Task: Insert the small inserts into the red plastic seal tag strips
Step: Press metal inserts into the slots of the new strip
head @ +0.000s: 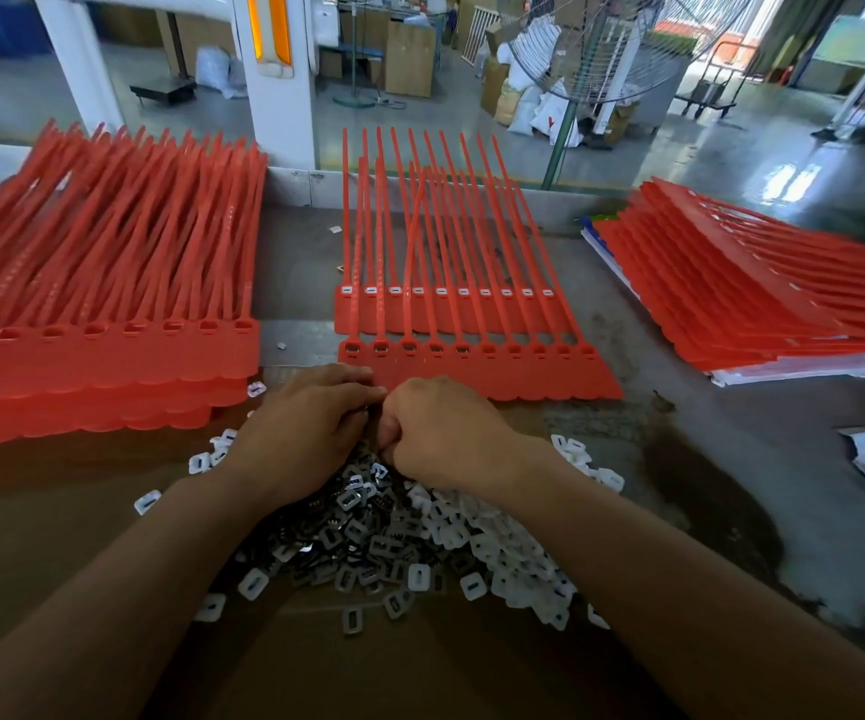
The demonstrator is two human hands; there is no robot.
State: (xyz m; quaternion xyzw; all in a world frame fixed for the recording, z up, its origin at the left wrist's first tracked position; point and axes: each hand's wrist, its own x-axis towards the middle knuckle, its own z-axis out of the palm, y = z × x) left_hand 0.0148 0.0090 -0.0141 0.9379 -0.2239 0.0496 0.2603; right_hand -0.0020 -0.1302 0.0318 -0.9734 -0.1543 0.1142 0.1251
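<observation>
Red plastic strips (477, 366) lie beyond hands (305, 428) (440, 433) over glossy square inserts (420, 532).

We see a stained grey bench (731, 459) with a brown cardboard sheet (56, 537) laid over its near part. Beyond its far edge stand a white pillar (279, 96), a pedestal fan (622, 44), cardboard boxes (409, 54) and white sacks (529, 106). Far right is what may be a trolley (711, 96), blurred.

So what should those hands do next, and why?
Probably lift one small insert from the grey-and-white pile and press it into the sixth socket of the near red plastic strip: its five left sockets look filled, the rest empty, and the left hand and right hand sit at the pile.
</observation>
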